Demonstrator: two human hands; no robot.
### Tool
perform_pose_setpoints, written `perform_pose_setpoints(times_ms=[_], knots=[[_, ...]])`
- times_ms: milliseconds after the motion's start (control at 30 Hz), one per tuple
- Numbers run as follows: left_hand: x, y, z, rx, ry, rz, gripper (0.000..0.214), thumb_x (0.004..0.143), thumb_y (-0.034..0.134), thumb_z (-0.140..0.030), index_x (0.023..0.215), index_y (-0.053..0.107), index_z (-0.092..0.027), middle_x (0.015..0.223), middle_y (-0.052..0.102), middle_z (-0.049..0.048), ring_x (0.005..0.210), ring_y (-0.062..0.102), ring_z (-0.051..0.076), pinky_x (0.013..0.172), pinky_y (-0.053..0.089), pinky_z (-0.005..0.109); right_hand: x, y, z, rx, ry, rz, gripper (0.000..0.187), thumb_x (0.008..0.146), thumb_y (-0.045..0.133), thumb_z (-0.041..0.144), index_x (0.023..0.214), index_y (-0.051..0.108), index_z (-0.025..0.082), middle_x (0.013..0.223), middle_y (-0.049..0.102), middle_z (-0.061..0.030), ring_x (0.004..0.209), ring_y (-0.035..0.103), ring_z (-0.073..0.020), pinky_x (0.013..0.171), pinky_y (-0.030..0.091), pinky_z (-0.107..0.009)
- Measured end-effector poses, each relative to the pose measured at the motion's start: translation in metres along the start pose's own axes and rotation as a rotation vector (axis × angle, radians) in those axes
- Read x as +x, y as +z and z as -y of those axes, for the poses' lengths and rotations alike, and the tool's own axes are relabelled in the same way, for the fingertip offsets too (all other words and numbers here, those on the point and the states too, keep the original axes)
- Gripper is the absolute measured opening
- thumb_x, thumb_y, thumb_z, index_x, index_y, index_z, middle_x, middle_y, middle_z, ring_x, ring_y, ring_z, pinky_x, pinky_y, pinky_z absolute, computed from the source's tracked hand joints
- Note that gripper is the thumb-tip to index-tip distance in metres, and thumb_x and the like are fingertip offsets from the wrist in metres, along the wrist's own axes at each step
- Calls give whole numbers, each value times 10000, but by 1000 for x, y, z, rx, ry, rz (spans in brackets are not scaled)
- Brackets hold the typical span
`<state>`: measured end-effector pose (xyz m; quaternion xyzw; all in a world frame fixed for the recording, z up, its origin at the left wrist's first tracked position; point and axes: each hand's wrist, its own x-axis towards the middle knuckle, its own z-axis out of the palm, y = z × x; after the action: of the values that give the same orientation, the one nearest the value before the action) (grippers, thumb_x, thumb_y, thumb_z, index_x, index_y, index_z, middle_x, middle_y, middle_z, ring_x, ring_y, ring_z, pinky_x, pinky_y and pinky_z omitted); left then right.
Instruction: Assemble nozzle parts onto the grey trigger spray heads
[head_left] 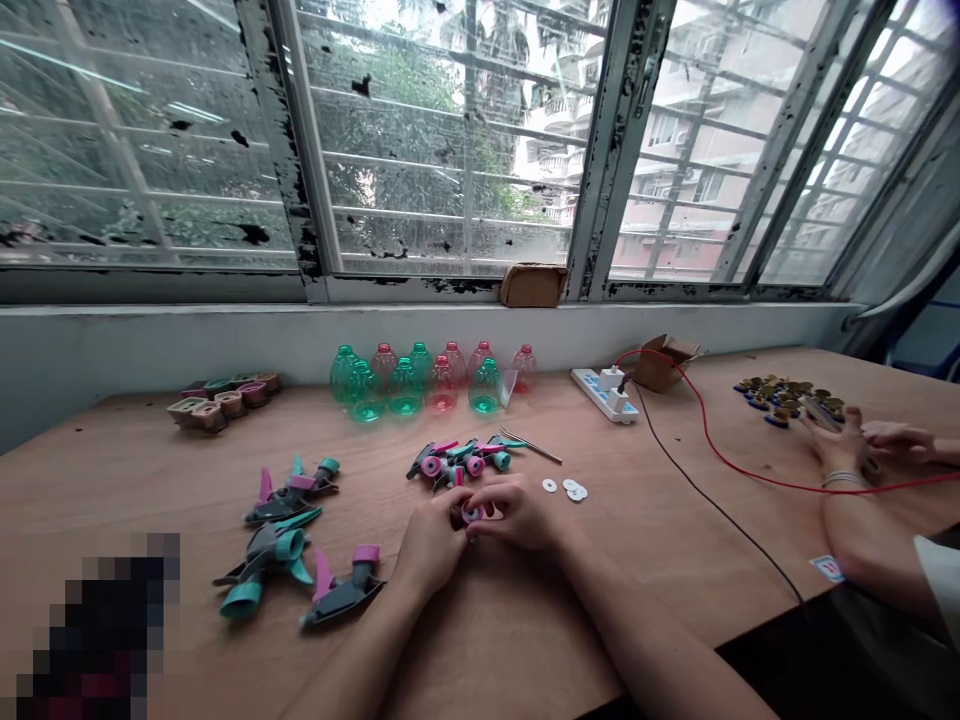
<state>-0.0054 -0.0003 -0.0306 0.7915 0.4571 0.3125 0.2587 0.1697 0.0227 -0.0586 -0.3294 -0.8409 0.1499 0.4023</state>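
In the middle of the table, my left hand (435, 537) is closed around a trigger spray head whose pink collar (472, 515) faces up toward me. My right hand (519, 512) curls over from the other side, thumb and fingers at that collar; anything small between the fingertips is hidden. Just beyond both hands lies a pile of grey spray heads (472, 460) with pink and teal parts. Several white washers (576, 491) lie right of my right hand. Left of my left arm rest more spray heads, including one with teal collars (264, 560) and one with a pink collar (346, 588).
Green bottles (405, 388) and pink bottles (442, 385) line the wall. A thin metal tool (534, 446) lies behind the washers. A power strip (604, 396) feeds black and red cables across the right side. A co-worker's hands (840, 445) work beside small gold-and-blue parts (787, 398).
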Motion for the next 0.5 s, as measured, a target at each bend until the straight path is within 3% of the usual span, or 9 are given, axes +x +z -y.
perform_pose_setpoints(times_ms=[267, 500], knots=[[-3, 6, 3, 72, -4, -9, 347, 690, 592, -96, 997, 660, -242, 926, 708, 12, 819, 625, 183, 705, 454, 249, -4, 1, 2, 57, 64, 46, 236, 757, 708, 397, 872, 724, 191, 583, 583, 14, 503, 470, -88, 500, 354, -203], [-7, 9, 5, 138, 22, -35, 236, 762, 563, -160, 986, 580, -236, 901, 679, 17, 789, 620, 177, 648, 426, 236, -5, -4, 5, 90, 79, 3, 292, 758, 703, 428, 904, 727, 177, 576, 557, 13, 509, 448, -93, 498, 342, -218]])
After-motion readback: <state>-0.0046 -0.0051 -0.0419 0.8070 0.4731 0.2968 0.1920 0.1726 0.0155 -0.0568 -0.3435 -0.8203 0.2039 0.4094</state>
